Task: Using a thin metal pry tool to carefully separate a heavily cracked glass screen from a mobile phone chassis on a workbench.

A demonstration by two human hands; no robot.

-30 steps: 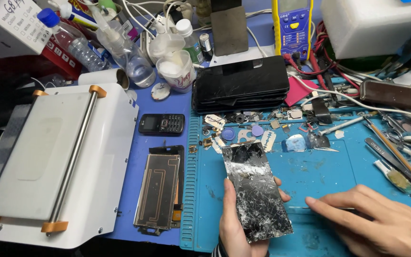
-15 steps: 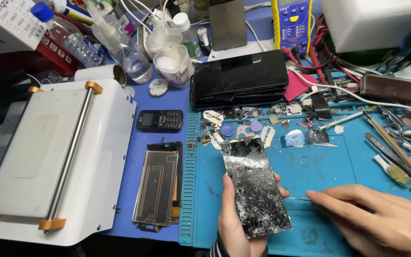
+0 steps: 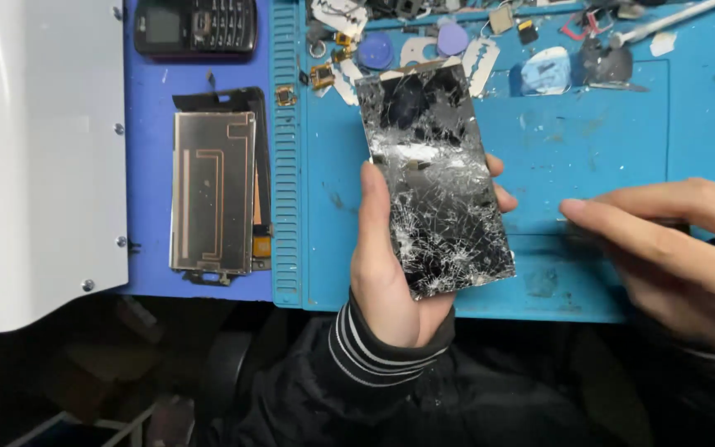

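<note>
Two hands are over the near edge of the counter, and only one of them has hold of anything. The left hand (image 3: 391, 265) grips a cracked phone screen (image 3: 436, 178), thumb along its left long edge and fingertips (image 3: 502, 197) curling round the right edge, palm underneath at the lower end. The screen is a dark glass slab covered in white fracture lines. Its long axis runs away from the person, from the near edge of the blue mat (image 3: 614, 141) up toward the far side, leaning slightly left at the top. It is lifted off the mat, face up.

The right hand (image 3: 680, 248) lies to the right of the screen, close but apart from it, fingers loosely extended and pointing left toward the screen's right edge. It appears to hold nothing, though the underside of the fingers is hidden. So the left hand is the one on the screen, and the right would reach it from the side, across the short axis.

Left of the mat lie a metal-backed phone panel (image 3: 213, 192), a small keypad phone (image 3: 196, 26) and a white machine (image 3: 39, 149).
</note>
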